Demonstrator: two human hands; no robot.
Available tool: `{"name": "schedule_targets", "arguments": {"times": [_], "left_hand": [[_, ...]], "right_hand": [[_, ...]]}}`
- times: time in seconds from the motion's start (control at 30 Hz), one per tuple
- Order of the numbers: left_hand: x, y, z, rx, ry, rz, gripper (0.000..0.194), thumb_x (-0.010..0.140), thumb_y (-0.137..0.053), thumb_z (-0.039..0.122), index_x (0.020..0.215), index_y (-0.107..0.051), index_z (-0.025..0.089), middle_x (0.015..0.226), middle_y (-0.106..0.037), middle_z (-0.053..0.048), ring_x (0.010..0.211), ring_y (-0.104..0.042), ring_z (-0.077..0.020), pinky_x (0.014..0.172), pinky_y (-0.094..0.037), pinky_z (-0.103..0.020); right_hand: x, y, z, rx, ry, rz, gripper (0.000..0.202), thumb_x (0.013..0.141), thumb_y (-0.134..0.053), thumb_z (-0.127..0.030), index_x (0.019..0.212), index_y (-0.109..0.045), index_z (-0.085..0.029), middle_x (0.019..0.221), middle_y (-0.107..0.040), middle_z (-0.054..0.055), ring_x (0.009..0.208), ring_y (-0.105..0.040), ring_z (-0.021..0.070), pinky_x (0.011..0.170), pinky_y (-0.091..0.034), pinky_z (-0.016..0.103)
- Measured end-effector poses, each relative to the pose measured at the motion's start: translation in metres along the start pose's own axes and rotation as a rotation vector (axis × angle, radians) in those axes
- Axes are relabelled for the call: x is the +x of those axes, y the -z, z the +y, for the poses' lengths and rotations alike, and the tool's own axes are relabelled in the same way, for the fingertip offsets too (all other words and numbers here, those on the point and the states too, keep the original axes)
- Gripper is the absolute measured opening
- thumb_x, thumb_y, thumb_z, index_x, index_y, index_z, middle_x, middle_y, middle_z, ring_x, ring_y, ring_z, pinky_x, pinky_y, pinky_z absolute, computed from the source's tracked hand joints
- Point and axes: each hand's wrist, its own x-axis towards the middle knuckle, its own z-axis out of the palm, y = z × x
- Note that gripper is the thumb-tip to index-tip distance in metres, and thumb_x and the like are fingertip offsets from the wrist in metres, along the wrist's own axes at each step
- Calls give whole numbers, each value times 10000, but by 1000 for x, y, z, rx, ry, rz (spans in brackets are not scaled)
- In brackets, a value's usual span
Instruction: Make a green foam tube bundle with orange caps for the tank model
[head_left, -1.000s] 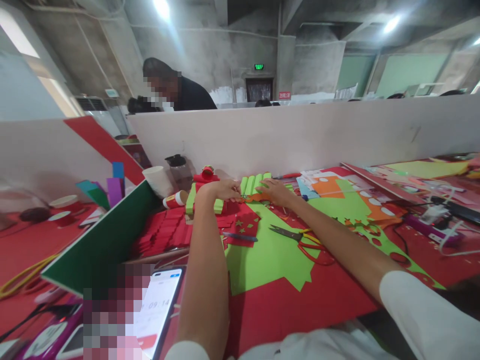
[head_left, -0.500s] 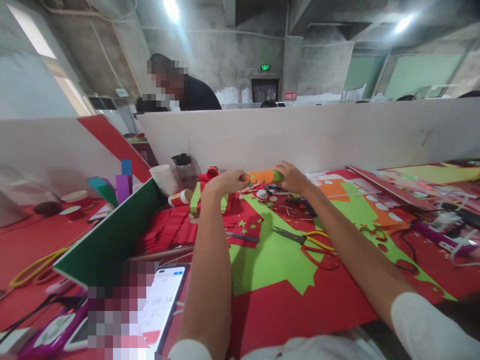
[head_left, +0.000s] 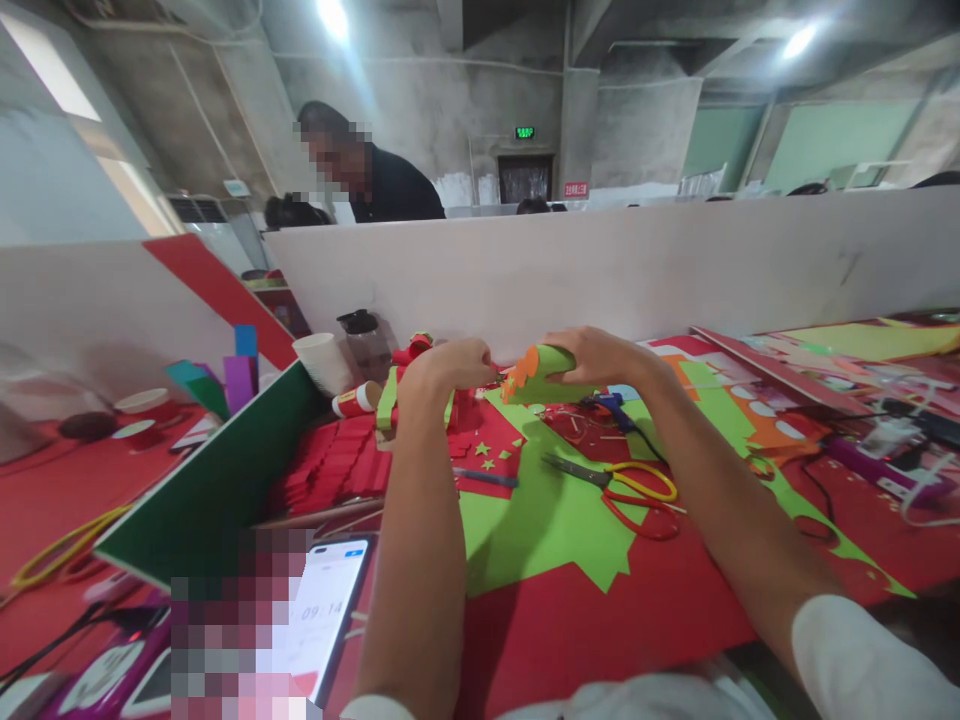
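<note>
Right hand [head_left: 596, 352] grips paper rolls [head_left: 540, 385]

It pinches them near the far edge of the table [head_left: 562, 645]. The left hand [head_left: 463, 362] is curled beside their orange end; whether it pinches anything, I cannot tell. 1 pair of scissors [head_left: 606, 476] lies nearer the front edge.

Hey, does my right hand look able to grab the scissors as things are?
Probably not just yet: the right hand is holding the green-and-orange piece, which it would likely need to release first. Otherwise the scissors seem free, with nothing visible covering them.
</note>
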Motion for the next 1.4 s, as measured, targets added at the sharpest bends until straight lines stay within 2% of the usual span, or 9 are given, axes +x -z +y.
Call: {"name": "schedule_targets", "arguments": {"times": [0.27, 0.47, 0.7, 0.87, 1.07, 1.4], "left_hand": [[-3, 0, 14, 23, -1, -121, 215, 674, -592, 313, 832, -685, 199, 837, -714, -88, 739, -637, -219, 664, -457, -306], [-4, 0, 19, 42, 22, -123, 226, 684, -605, 316, 850, -693, 190, 872, -718, -105, 777, -651, -238, 709, -475, -332], [-1, -2, 18, 43, 46, -135, 217, 713, -642, 372, 810, -713, 191, 778, -719, -105, 780, -660, -240, 723, -489, -323], [-5, -1, 21, 45, 68, -165, 207, 709, -637, 354, 812, -716, 192, 860, -732, -107, 761, -667, -238, 718, -492, -339], [-10, 1, 22, 53, 32, -164, 238, 735, -610, 365, 884, -727, 221, 896, -742, -84, 802, -663, -203, 720, -480, -291], [-8, 0, 19, 15, -29, -159, 251, 720, -595, 353, 880, -732, 217, 839, -734, -80, 752, -655, -198, 692, -467, -295]], "right_hand": [[2, 2, -8, -2, -4, -39, 356, 772, -684, -334, 1110, -628, -239, 981, -699, 24, 816, -584, 192, 691, -342, 264], [3, 1, -11, 10, -2, -74, 335, 765, -688, -324, 1085, -638, -238, 954, -698, 22, 791, -580, 183, 672, -334, 259], [4, 2, -16, 41, 22, -106, 284, 766, -671, -298, 1038, -633, -226, 937, -700, 20, 768, -580, 170, 664, -340, 253], [4, 3, -19, 33, 31, -104, 274, 752, -667, -276, 1020, -636, -227, 928, -705, 16, 759, -589, 168, 653, -343, 252], [4, 5, -22, 51, 28, -105, 281, 747, -664, -287, 1025, -649, -247, 917, -719, 11, 751, -599, 179, 644, -347, 265], [5, 3, -23, 96, 31, -107, 284, 734, -686, -290, 1014, -659, -249, 882, -721, 13, 733, -591, 183, 640, -347, 269]]}}
